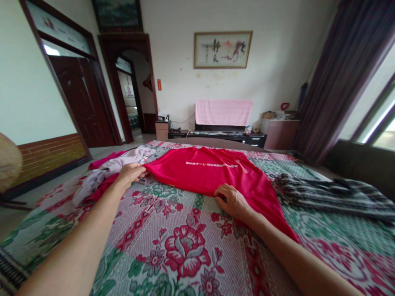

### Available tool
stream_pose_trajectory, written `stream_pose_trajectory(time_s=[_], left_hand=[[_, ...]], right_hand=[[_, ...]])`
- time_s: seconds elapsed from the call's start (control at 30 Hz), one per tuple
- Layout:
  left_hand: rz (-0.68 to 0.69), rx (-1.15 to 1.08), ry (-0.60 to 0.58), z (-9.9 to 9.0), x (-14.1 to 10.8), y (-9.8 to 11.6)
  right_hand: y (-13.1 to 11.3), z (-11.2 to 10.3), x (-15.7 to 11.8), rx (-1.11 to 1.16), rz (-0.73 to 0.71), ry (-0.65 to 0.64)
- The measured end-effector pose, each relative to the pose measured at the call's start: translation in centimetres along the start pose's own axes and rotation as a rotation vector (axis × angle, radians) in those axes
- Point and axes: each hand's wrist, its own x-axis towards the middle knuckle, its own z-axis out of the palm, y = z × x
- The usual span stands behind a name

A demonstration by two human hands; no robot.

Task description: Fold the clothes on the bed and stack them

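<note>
A red shirt with white lettering lies spread over the flowered bedspread. Its left end is pinched in my left hand, which pulls that corner out to a point. My right hand has its fingers curled over the shirt's near edge, around the middle. From beneath my right forearm, part of the red cloth stretches down to the right. Close to my left hand is a pile of clothes, pale lilac and deep pink.
Dark striped folded clothing lies at the right of the bedspread. Beyond the far edge are a low black cabinet and a pink cloth draped over a dark panel. A dark curtain hangs at the right.
</note>
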Motion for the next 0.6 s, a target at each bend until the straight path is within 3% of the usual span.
stream_pose_trajectory(time_s=[0.13, 0.23, 0.43, 0.6], left_hand=[[-0.125, -0.455, -0.039, 1.0, -0.3, 0.1], [-0.147, -0.581, -0.05, 1.3, -0.3, 0.2], [-0.114, -0.532, 0.064, 1.2, -0.1, 0.3], [-0.087, -0.228, 0.154, 0.6, 0.0, -0.1]], right_hand=[[0.3, 0.1, 0.1, -0.009, 0.021, -0.013], [0.3, 0.1, 0.2, -0.018, 0.034, -0.019], [-0.3, -0.2, 0.5, -0.071, 0.117, -0.005], [-0.2, -0.4, 0.6, -0.081, 0.069, -0.037]])
